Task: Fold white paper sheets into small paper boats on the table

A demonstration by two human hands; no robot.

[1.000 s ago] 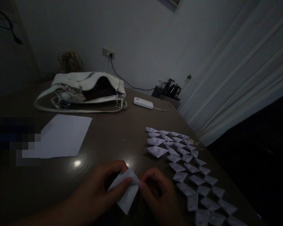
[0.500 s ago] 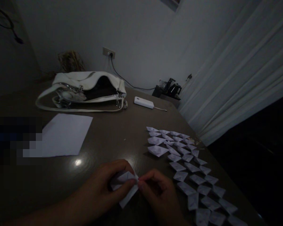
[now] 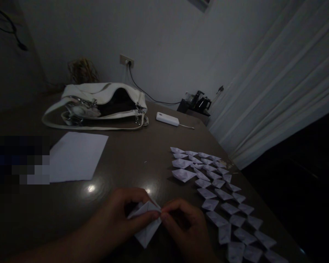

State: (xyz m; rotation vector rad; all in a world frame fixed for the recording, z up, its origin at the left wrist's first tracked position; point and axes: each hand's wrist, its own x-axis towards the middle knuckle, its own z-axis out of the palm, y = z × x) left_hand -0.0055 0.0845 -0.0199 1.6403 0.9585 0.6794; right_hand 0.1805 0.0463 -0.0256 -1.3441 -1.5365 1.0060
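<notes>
A small folded piece of white paper (image 3: 147,233) is held between my two hands over the near part of the table. My left hand (image 3: 126,215) grips it from the left, thumb across its front and fingers behind. With thumb and forefinger, my right hand (image 3: 185,224) pinches the paper's right corner. Several folded paper boats (image 3: 208,193) stand in rows just to the right of my right hand. A stack of white paper sheets (image 3: 76,157) lies on the table to the upper left.
A white handbag (image 3: 102,89) lies at the back of the dark table (image 3: 131,157). Right of it is a white power bank (image 3: 167,119) with a short cable. A black kettle (image 3: 203,105) stands beyond the far corner, and a white curtain (image 3: 279,73) hangs along the right.
The folded paper has tilted and shows more of its front, with its lower point a little lower. Both hands keep their grip and have shifted only slightly.
</notes>
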